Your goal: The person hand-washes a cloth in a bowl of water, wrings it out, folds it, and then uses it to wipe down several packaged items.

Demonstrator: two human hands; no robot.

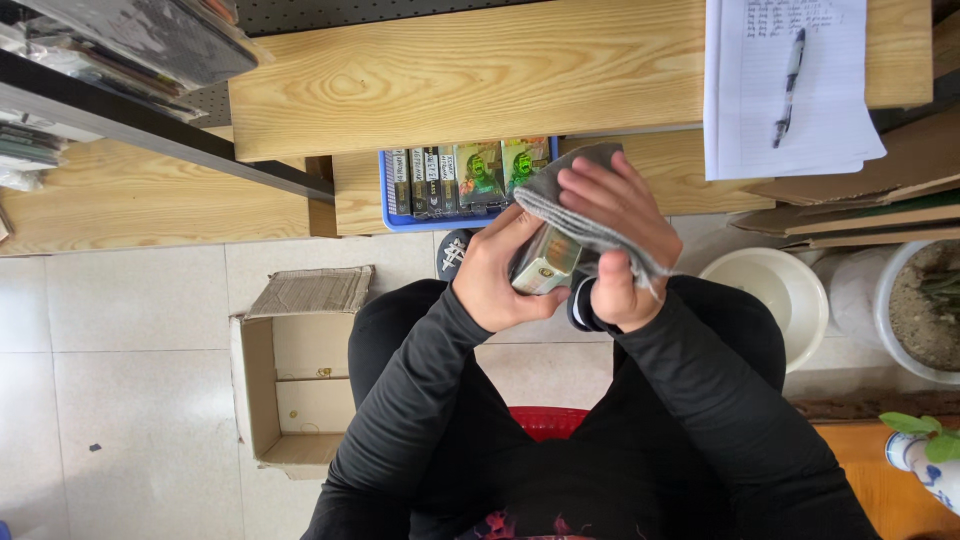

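The left hand (497,283) curls around a small rectangular box with a glossy, pale printed surface (545,264), fingers wrapped over its near side and gripping it firmly above the lap. The right hand (618,235) lies spread over a soft grey knitted cloth (578,213), pressing that cloth flat against the far and right faces of the box; the fabric drapes in a ribbed fold over the fingers and hangs down past the wrist. Both arms wear close-fitting black sleeves (700,400) of smooth stretch material.

Just beyond the hands, on a lower pale wooden shelf (680,170), sits a blue plastic tray (395,215) with similar narrow boxes standing upright in a row (460,175), their shiny spines dark and green. Above it runs a light, strongly grained wooden desk (480,70). On its far right lies a white lined sheet of paper (780,90) with a dark pen (788,85) resting on it.

To the left, on the pale tiled floor (120,350), stands an open brown corrugated cardboard box (285,370), flaps raised. To the right sit a round white plastic basin (765,290) and a round white planter filled with gritty soil (920,305).
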